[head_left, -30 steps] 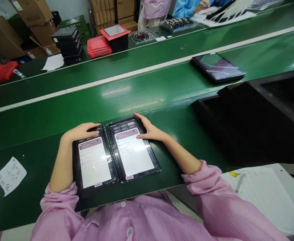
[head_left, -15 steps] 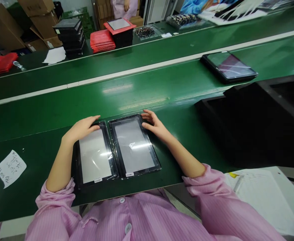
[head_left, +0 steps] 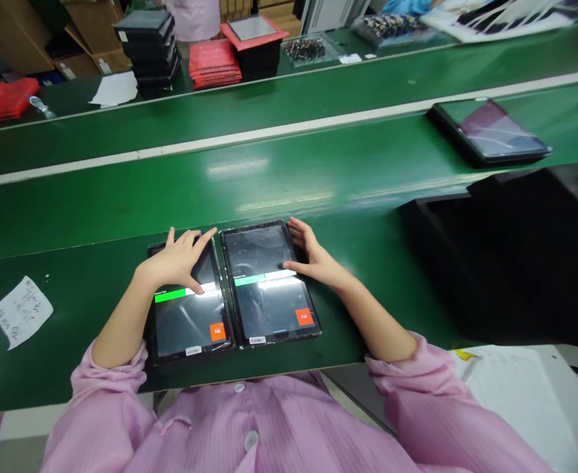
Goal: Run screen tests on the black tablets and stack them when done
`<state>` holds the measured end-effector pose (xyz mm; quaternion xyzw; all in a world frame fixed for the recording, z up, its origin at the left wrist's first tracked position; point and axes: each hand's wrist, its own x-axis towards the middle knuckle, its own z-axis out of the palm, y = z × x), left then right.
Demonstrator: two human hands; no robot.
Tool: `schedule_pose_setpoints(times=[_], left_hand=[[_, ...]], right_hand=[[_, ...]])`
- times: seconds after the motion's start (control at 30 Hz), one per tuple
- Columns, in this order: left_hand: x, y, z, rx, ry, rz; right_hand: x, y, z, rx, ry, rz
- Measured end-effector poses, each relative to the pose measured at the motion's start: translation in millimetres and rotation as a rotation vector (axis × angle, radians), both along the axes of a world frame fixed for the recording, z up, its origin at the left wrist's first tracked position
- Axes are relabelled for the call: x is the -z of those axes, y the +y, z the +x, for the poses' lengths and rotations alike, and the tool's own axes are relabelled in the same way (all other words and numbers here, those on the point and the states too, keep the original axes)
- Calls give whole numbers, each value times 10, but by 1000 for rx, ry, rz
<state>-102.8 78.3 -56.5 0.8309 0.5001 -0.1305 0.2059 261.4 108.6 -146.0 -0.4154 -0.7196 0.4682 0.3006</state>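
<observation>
Two tablets lie side by side on the green bench, each screen dark with a green-and-white bar and an orange-red square at its lower right. Over the upper part of the left tablet (head_left: 185,328) spreads my left hand (head_left: 177,263), fingers apart and thumb tip at the white end of the bar. My right hand (head_left: 313,253) is at the right edge of the right tablet (head_left: 264,309); its thumb reaches onto the screen by the bar and its fingers extend along the side. Both hands are open. A small white label sits on each tablet's lower edge.
A stack of black tablets (head_left: 496,131) lies on the green belt (head_left: 180,203) at the far right. Black boxes (head_left: 506,263) stand to my right, beside papers (head_left: 525,394). A handwritten note (head_left: 23,312) is at the left. Red pouches (head_left: 214,64) sit across the belt.
Both screens have gone from plain white-grey to dark with coloured bars and squares. My left hand has moved right over its tablet; my right thumb has moved down onto the other screen.
</observation>
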Motion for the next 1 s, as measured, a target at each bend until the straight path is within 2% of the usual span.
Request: schedule_pose_setpoints(times=[0.1,0.3,0.5,0.8,1.0], left_hand=[[-31,39,-76,-3,-117,-71],[24,100,-62,22,-144,-74],[52,104,8,20,-133,-101],[38,141,37,38,-113,-86],[30,157,68,0,-100,-62]], right_hand=[[57,39,41,129,38,-89],[18,63,105,213,17,-226],[-89,55,106,253,16,-290],[-73,54,101,292,35,-308],[-89,51,84,302,60,-343]])
